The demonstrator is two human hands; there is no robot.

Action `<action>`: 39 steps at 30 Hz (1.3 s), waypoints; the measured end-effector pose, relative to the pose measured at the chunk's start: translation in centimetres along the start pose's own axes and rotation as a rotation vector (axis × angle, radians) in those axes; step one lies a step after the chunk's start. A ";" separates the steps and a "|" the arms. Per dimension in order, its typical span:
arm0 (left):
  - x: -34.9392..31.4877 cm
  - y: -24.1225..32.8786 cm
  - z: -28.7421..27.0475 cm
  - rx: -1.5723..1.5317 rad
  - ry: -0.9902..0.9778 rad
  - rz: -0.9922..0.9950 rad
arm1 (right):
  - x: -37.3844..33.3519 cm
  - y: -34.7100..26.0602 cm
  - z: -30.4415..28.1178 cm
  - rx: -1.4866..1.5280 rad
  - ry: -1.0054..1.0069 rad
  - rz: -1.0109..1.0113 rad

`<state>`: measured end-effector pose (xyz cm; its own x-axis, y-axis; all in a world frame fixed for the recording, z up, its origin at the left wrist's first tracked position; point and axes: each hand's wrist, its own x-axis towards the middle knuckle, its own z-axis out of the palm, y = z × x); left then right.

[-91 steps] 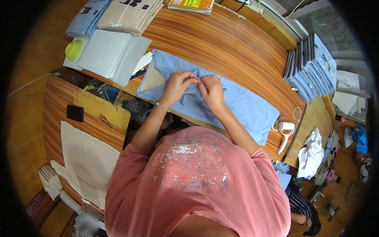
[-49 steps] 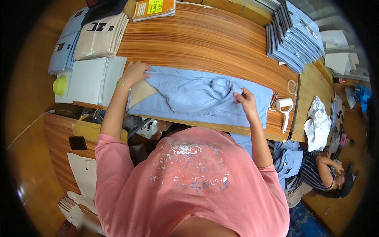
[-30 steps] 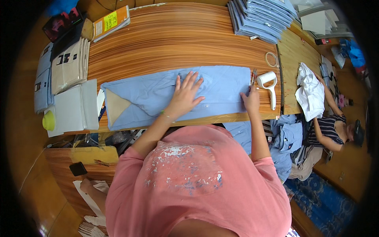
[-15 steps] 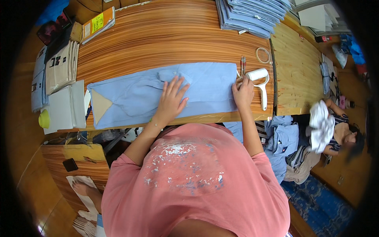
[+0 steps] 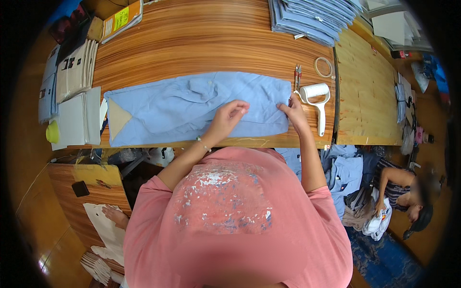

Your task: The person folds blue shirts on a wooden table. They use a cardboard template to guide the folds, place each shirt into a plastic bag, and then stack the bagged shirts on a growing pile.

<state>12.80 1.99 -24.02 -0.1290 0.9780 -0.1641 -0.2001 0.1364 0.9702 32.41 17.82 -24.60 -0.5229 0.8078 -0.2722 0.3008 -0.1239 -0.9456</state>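
Observation:
A light blue folded shirt lies lengthwise along the near edge of the table, with a beige piece showing at its left end. My right hand grips the shirt's right end, thumb on top and fingers at the edge. Over the middle of the shirt is my left hand, fingers curled and tips close together, with nothing visible in them. Just past my right hand lie a white lint roller and small red-handled thread snips.
Packed blue shirts are stacked at the far right, near a tape ring. Beige packed garments, white boards and a notebook line the left. A co-worker handles garments at right; another person's hand shows lower left.
My left hand has lifted off the shirt, moved right and curled its fingers. My right hand now grips the shirt's end. The co-worker at right has lowered a white garment.

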 end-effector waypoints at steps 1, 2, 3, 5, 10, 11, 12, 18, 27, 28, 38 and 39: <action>0.7 -0.1 -0.1 -0.172 0.004 -0.083 | 0.1 0.3 -0.2 -0.060 -0.041 -0.080; 1.3 -0.2 -0.2 -0.345 0.007 -0.165 | 0.2 0.5 -0.3 -0.120 -0.082 -0.161; 1.6 -0.3 -0.6 -0.514 0.038 -0.243 | -0.4 -3.3 1.2 -0.596 -0.136 -0.035; 1.8 -1.1 -0.9 -0.719 0.200 -0.370 | -2.5 -7.9 4.1 -0.075 -0.415 0.012; 1.7 -2.2 -0.9 -0.170 0.189 -0.128 | -1.2 -6.6 3.1 0.005 -0.434 0.151; 1.7 -2.6 -1.0 -0.082 0.220 -0.095 | -0.6 -5.4 2.7 -0.135 -0.410 0.120; 1.8 -2.2 -0.8 0.004 0.242 -0.068 | -0.5 -4.6 2.7 -0.273 -0.377 0.095; -0.1 0.9 -0.8 0.496 0.490 0.086 | -0.6 -1.8 5.2 -0.515 -0.308 -0.434; -2.9 2.0 1.4 1.141 0.313 0.107 | -0.1 -1.5 6.1 -0.866 -0.272 -0.611; -3.3 1.5 2.6 1.138 0.295 0.116 | 0.0 -2.0 6.0 -0.844 -0.307 -0.612; -3.8 -4.9 3.6 1.236 0.221 0.113 | 7.7 -3.3 6.1 -1.105 -0.611 -1.156; -4.1 -4.7 3.3 1.207 0.218 0.123 | 8.6 -3.9 6.9 -1.140 -0.699 -1.228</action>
<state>17.47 -2.09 -27.33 -0.2658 0.9637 0.0260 0.8355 0.2168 0.5050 21.29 21.29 -24.47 -0.9552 -0.2753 0.1087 -0.2898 0.9445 -0.1546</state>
